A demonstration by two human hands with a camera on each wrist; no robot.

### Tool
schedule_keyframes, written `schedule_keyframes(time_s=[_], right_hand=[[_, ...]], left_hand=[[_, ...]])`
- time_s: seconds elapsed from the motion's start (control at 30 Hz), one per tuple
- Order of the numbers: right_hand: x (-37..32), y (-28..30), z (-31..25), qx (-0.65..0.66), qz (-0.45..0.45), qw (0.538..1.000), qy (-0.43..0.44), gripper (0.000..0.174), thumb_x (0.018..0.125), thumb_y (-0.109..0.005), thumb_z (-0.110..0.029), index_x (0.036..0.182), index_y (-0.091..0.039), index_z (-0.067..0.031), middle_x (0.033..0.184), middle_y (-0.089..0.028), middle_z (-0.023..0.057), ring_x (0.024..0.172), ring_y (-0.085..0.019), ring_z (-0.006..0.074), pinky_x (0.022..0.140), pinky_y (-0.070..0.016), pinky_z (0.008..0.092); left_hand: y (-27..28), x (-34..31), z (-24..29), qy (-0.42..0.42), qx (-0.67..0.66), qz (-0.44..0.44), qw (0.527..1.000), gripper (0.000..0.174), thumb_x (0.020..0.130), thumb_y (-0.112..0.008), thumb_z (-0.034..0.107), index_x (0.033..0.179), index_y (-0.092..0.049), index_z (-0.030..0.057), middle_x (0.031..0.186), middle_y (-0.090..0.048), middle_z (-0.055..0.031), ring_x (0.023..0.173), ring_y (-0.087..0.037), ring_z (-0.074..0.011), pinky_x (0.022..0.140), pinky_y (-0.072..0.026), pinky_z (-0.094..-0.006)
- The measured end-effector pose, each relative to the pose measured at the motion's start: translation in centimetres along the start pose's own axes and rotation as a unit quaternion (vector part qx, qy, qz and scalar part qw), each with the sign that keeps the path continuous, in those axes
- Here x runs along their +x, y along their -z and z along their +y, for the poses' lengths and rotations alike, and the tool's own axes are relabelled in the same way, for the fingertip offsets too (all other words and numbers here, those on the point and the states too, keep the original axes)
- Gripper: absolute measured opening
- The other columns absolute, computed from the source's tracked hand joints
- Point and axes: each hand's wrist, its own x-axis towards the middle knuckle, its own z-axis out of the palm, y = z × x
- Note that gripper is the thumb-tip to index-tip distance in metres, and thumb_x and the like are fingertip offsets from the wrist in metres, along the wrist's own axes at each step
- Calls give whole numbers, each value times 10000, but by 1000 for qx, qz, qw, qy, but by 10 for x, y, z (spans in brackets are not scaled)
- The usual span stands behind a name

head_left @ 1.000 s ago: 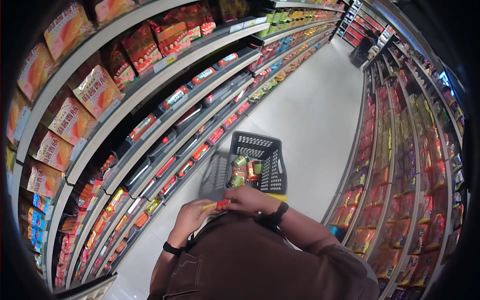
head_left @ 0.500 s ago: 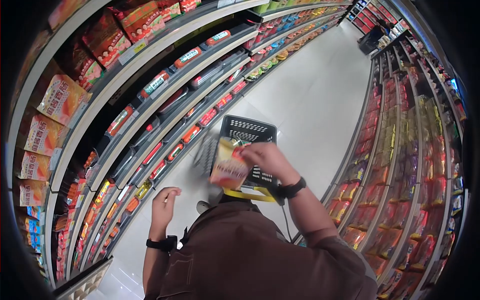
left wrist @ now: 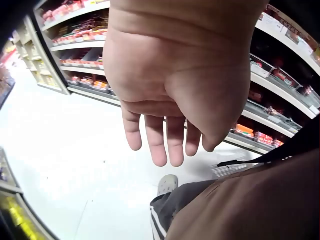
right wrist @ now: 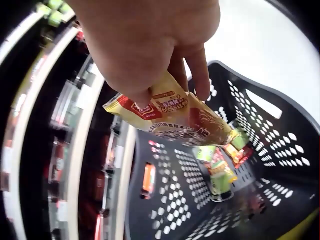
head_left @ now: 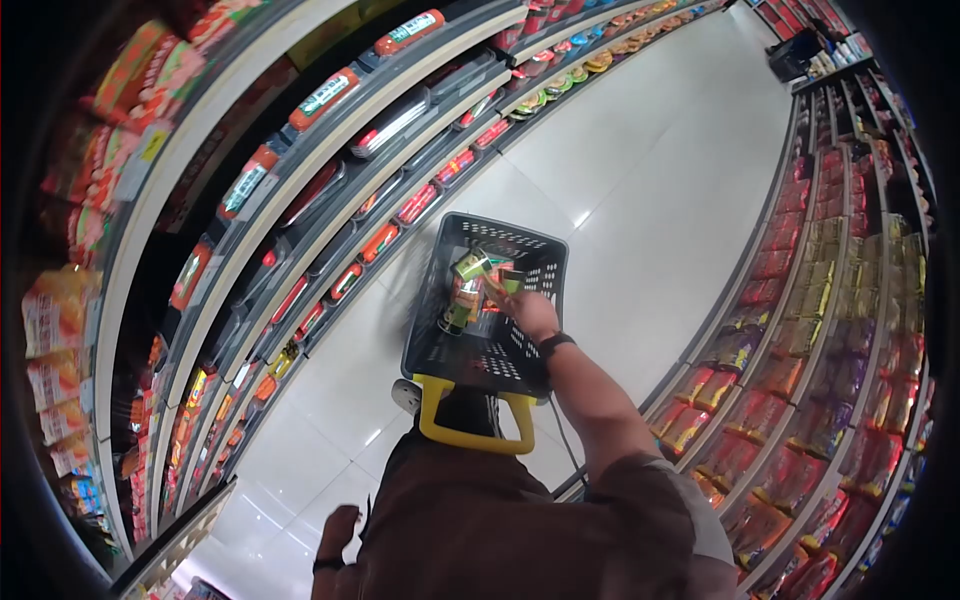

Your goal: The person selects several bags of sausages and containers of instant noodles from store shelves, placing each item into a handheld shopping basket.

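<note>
My right hand reaches into the dark grey shopping basket. Thumb and fingers pinch the top of a gold sausage packet with a red label, which hangs tilted above the basket's floor in the right wrist view. Below it lie several green tubs and small red and orange packets. At my side, the left hand hangs down with loose fingers and holds nothing; in the head view it shows low beside the brown shirt.
The basket has a yellow handle on the near side. Shelves of packaged sausages run along the left, and shelves of bagged snacks along the right. Pale tiled floor lies between them. A shoe stands beneath the left hand.
The packet was first near both hands at my chest; the left hand let go and dropped to my side. My right hand carried it forward and down into the basket.
</note>
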Motion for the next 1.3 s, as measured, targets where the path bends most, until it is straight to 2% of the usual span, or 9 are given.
schedule_keyframes(time_s=[0.1,0.17,0.23,0.27,0.63,0.9,1.03,1.2,1.3], right_hand=[[28,-65,52,43,-14,999,-9,437,868,-553,-462,897,-698,-50,892,-661,206,861,-628,383,750,-480,456],[30,-84,66,17,-76,994,-83,539,878,-488,-569,941,-709,-81,974,-662,211,952,-624,374,810,-472,443],[34,-104,81,-3,-124,991,-57,586,875,-474,-599,969,-703,-67,993,-659,217,960,-625,368,822,-470,445],[32,-112,85,-16,-134,986,-98,618,880,-459,-611,983,-696,-50,1002,-660,219,974,-625,366,834,-474,439],[62,-193,130,-69,-241,965,-80,356,929,-476,-339,1023,-683,-65,1042,-666,184,992,-638,337,842,-503,418],[79,-161,123,-19,-99,977,-188,282,904,-471,-226,1018,-672,-64,1084,-642,188,1008,-628,340,870,-496,430],[70,-163,132,-71,-68,984,-146,266,878,-474,-199,979,-680,-64,1083,-626,208,1032,-612,341,884,-488,436],[22,-134,90,-80,-44,994,-64,278,856,-493,-276,827,-700,-93,883,-684,173,837,-666,343,742,-527,442],[-8,-128,61,-242,-40,953,180,299,875,-491,-301,1004,-641,-77,918,-687,155,799,-675,323,693,-527,460]], left_hand=[[14,-29,49,40,-2,6,999,213,891,-472,59,1040,-599,-24,967,-639,-165,817,-675,-256,689,-564,-345],[17,-42,77,204,-166,-2,965,218,895,-470,66,1056,-594,-14,994,-633,-166,808,-674,-265,690,-562,-337],[24,-52,102,175,-105,-18,979,227,903,-480,111,1066,-599,9,1004,-638,-154,838,-672,-264,700,-552,-358],[15,-61,102,299,-168,-18,939,299,900,-533,276,1057,-660,55,1059,-650,-151,998,-606,-348,853,-492,-419],[49,-37,139,360,-194,-31,912,317,931,-520,291,1048,-646,25,989,-666,-177,916,-622,-311,810,-493,-384],[34,-52,90,415,-217,-73,880,324,912,-540,308,1035,-669,38,1021,-672,-148,981,-632,-281,864,-485,-380],[81,-6,131,420,-312,-66,850,394,944,-456,313,1167,-604,24,1128,-632,-202,1053,-569,-353,907,-457,-386],[20,-39,49,303,-338,51,890,317,934,-453,260,1042,-642,30,975,-654,-162,885,-610,-311,851,-484,-398],[-44,-35,-40,210,-323,145,911,291,916,-476,224,1089,-619,39,966,-655,-158,859,-611,-289,811,-496,-388]])
